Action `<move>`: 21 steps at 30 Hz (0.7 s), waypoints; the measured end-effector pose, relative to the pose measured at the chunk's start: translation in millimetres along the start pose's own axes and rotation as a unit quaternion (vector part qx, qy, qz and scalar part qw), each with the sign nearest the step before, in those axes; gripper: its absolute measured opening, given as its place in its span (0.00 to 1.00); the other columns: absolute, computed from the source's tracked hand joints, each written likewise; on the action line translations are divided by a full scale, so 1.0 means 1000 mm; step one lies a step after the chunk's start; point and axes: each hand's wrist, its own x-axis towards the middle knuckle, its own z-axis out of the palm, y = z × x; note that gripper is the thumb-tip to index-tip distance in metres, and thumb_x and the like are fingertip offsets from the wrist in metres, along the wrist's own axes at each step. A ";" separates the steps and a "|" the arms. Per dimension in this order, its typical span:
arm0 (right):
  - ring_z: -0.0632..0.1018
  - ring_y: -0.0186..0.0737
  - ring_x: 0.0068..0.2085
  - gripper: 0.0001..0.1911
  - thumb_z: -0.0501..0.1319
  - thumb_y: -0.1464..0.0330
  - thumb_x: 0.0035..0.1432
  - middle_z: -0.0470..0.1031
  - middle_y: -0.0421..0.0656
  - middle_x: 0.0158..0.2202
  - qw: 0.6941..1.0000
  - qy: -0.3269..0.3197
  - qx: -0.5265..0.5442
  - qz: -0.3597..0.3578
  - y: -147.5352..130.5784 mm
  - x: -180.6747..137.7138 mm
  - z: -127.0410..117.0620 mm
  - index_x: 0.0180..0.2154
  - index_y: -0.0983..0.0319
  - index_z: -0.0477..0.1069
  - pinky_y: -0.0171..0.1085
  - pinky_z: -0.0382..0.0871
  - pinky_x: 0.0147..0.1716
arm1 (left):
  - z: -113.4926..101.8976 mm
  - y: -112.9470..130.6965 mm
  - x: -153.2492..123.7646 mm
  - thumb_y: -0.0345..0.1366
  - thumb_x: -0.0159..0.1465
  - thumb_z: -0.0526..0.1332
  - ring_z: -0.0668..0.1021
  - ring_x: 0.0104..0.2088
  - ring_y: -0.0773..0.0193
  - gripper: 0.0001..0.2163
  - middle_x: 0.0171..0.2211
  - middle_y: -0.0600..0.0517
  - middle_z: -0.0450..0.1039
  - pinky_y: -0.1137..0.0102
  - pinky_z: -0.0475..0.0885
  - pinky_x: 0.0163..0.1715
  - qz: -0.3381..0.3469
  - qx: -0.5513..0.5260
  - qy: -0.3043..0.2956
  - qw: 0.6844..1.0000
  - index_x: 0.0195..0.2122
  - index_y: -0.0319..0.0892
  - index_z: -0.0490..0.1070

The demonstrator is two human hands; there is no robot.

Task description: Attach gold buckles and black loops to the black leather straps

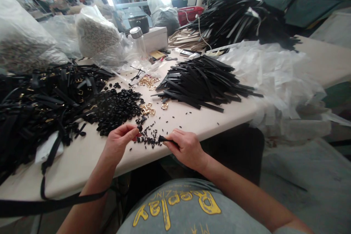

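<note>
My left hand [120,139] pinches a small black loop [139,128] between thumb and fingertips, over the near edge of the table. To its right, my right hand [189,148] is closed round a black strap [162,139]; the strap's end sticks out toward the left hand, and the rest is hidden in the fist. The loop and the strap are apart. Between and below the hands lie many tiny black pieces [149,140]. Beyond my left hand is a heap of black loops [117,106], with gold buckles [147,109] beside it.
A pile of black straps [200,80] lies beyond my right hand. Finished-looking straps with buckles [55,95] are heaped at left. Plastic bags [95,33], a bottle [138,42] and a white box [156,38] stand behind. Crumpled plastic sheeting [276,76] hangs over the table's right edge.
</note>
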 end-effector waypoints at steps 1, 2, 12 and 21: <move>0.72 0.34 0.28 0.10 0.58 0.67 0.67 0.71 0.40 0.26 1.000 0.006 0.003 -0.004 -0.003 0.006 0.000 0.32 0.62 0.72 0.33 0.62 0.29 | 0.007 0.001 -0.009 0.46 0.50 0.73 0.74 0.26 0.67 0.15 0.25 0.52 0.77 0.74 0.68 0.29 -0.018 -0.047 -0.008 0.999 0.29 0.40 0.76; 0.72 0.34 0.28 0.11 0.58 0.66 0.67 0.71 0.40 0.26 1.000 0.012 0.003 -0.009 -0.005 0.011 0.000 0.32 0.62 0.72 0.33 0.61 0.29 | 0.013 0.002 -0.017 0.45 0.49 0.74 0.75 0.26 0.68 0.15 0.24 0.51 0.77 0.75 0.68 0.28 -0.035 -0.085 -0.013 0.996 0.29 0.40 0.77; 0.71 0.33 0.27 0.15 0.55 0.63 0.70 0.72 0.40 0.26 0.996 0.005 -0.076 -0.043 -0.014 0.011 0.009 0.32 0.62 0.72 0.33 0.58 0.28 | 0.045 -0.003 -0.042 0.41 0.45 0.78 0.77 0.25 0.69 0.15 0.25 0.53 0.76 0.77 0.72 0.26 -0.074 -0.231 -0.015 0.970 0.27 0.40 0.77; 0.72 0.34 0.27 0.18 0.53 0.62 0.71 0.73 0.41 0.26 0.992 -0.084 -0.033 -0.090 -0.009 -0.011 0.005 0.31 0.62 0.71 0.32 0.60 0.26 | 0.034 -0.008 -0.057 0.39 0.48 0.75 0.78 0.27 0.66 0.13 0.26 0.51 0.79 0.74 0.73 0.30 -0.088 -0.087 -0.121 0.985 0.32 0.40 0.79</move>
